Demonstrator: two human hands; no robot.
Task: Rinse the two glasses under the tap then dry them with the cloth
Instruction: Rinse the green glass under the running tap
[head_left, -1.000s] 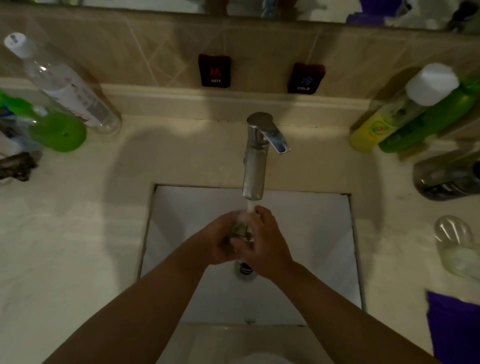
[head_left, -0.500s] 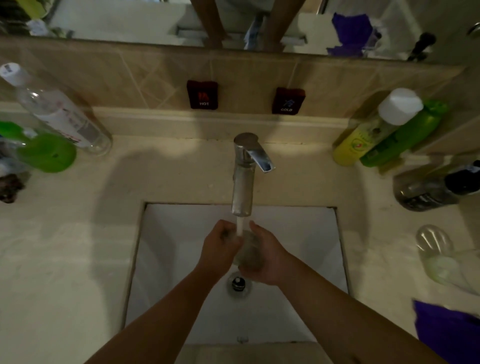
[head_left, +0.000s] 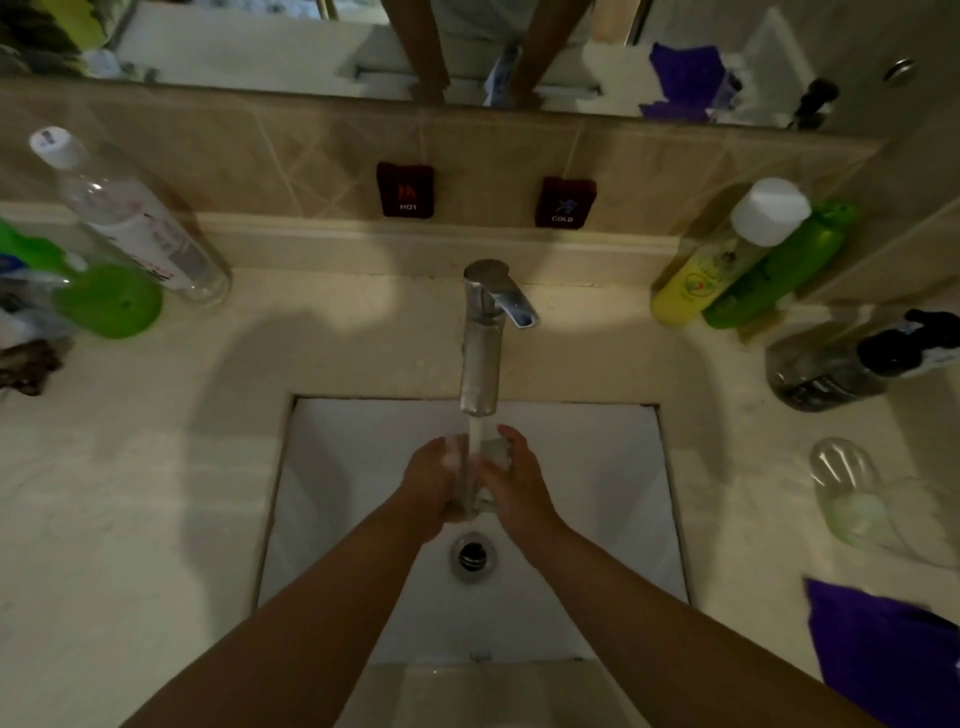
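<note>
Head view: glass (head_left: 480, 480) sits upright between left hand (head_left: 434, 480) and right hand (head_left: 517, 486), fingers of both curled round it, under the tap (head_left: 480, 358) over the basin's middle. Second glass (head_left: 844, 480) and cloth (head_left: 888, 654) lie on the counter's right edge (nearer the right hand).

Your two bare forearms: both reach forward from the lower edge and converge at centre. Your left hand (head_left: 434, 480): fingers curled, cupping from the left. Your right hand (head_left: 514, 483): fingers curled, thumb raised, gripping from the right. Hands nearly touching, wrists level.
</note>
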